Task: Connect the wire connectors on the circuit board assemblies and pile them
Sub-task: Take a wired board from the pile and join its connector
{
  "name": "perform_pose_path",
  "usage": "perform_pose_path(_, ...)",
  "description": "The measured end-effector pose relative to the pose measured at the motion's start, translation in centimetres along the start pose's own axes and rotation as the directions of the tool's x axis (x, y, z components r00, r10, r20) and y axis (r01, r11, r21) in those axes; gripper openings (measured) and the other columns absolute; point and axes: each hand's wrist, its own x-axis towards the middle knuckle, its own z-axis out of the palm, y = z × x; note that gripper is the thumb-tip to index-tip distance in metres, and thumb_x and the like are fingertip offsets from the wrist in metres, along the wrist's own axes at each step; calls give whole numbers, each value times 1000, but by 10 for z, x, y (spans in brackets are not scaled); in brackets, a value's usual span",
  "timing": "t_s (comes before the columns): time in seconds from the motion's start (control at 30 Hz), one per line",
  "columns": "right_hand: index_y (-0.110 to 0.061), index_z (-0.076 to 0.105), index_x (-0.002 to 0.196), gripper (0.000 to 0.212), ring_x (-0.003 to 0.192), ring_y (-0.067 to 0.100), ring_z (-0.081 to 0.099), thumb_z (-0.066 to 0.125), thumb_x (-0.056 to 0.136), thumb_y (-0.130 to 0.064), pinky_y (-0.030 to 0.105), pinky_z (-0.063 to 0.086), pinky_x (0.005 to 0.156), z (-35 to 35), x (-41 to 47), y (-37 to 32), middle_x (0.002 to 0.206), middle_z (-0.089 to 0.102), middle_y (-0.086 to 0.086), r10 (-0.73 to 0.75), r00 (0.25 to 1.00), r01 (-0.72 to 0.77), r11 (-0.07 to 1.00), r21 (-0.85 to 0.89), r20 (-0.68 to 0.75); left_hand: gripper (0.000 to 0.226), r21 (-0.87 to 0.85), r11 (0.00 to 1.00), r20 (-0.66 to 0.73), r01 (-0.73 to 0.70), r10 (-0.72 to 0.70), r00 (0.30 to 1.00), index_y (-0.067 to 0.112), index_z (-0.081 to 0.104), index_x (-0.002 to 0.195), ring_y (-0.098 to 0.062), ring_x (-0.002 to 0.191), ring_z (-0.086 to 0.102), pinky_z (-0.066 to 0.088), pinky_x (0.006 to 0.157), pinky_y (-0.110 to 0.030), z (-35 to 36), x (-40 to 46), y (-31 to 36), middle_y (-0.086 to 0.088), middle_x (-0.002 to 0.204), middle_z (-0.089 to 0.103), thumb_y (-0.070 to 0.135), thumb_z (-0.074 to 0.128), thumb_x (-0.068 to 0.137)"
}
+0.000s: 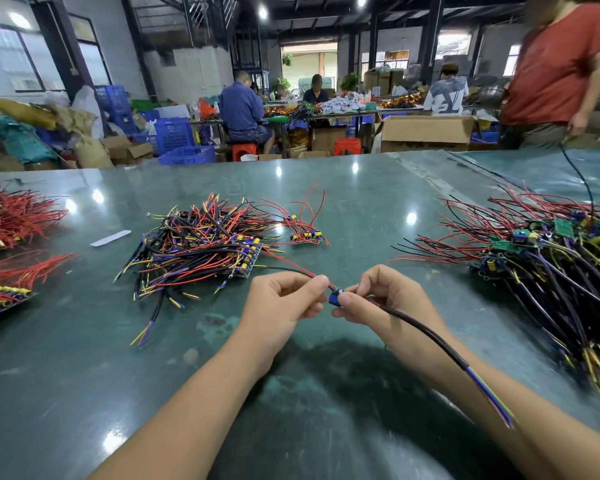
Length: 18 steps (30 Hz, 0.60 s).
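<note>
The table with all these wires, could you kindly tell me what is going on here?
A person is joining a connector. The left hand pinches the red wire, and the right hand pinches the small blue board, from which a black cable trails over the right forearm. A tidy pile lies to the left on the table and a loose heap to the right. Whether the connector is seated yet cannot be seen.
</note>
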Motion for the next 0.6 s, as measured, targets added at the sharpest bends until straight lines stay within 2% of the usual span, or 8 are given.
perform_pose_path(0.13, -8, 48, 76, 23, 73, 24, 72, 70, 82, -3, 42, 56, 74, 0, 1, 2, 78, 69, 14, -8, 1000, 7, 995, -100, -13, 21, 82, 995, -12, -52, 53, 999, 10, 68, 63, -5, 48, 52, 45, 51, -16, -2, 1, -4, 3, 53, 62, 11, 67, 85)
perform_pose_path(0.23, -12, 48, 72, 26, 72, 24, 72, 70, 82, -5, 48, 53, 77, -3, 4, 7, 74, 71, 9, -30, 995, 11, 981, -191, -95, 22, 151, 984, -5, -97, 99, 995, 14, 67, 63, -5, 49, 51, 44, 52, -17, -1, 1, -5, 4, 52, 60, 12, 67, 86)
perform_pose_path(0.33, -11, 46, 72, 25, 72, 28, 71, 67, 84, -3, 45, 54, 73, -11, 7, 8, 74, 71, 11, -17, 986, -3, 993, -120, -167, 22, 101, 991, -22, -82, 85, 996, 13, 66, 67, -3, 49, 53, 45, 52, -14, -3, 2, -5, 5, 53, 62, 8, 63, 87)
perform_pose_path(0.4, -9, 46, 74, 23, 71, 26, 72, 66, 85, -2, 33, 56, 68, -12, 7, 8, 75, 70, 10, -15, 991, 9, 999, -48, -136, 20, 81, 996, 8, -38, 38, 999, 12, 69, 70, -4, 51, 55, 47, 53, -14, -3, 1, -5, 3, 57, 65, 9, 62, 88)
perform_pose_path(0.47, -7, 48, 75, 21, 71, 25, 72, 66, 85, -1, 29, 57, 66, -9, 5, 8, 75, 70, 8, -15, 997, 11, 999, -44, -76, 16, 72, 997, 32, 1, -4, 999, 13, 72, 76, -5, 53, 56, 49, 55, -16, 1, -1, -6, 2, 63, 68, 14, 63, 89)
perform_pose_path(0.53, -9, 50, 75, 21, 72, 25, 72, 68, 84, -2, 39, 57, 71, -4, 3, 10, 74, 69, 7, -11, 1000, 9, 997, -75, -19, 13, 39, 999, 20, 7, -7, 1000, 12, 73, 78, -4, 53, 57, 50, 56, -16, 4, -2, -6, 3, 65, 69, 16, 64, 88)
perform_pose_path(0.6, -11, 51, 75, 21, 72, 25, 72, 69, 83, -4, 47, 55, 76, -2, 2, 11, 75, 70, 8, -10, 1000, 12, 993, -116, 18, 15, 24, 999, -27, -26, 27, 999, 12, 72, 73, -4, 51, 57, 50, 55, -16, 3, -1, -5, 2, 63, 69, 13, 66, 86)
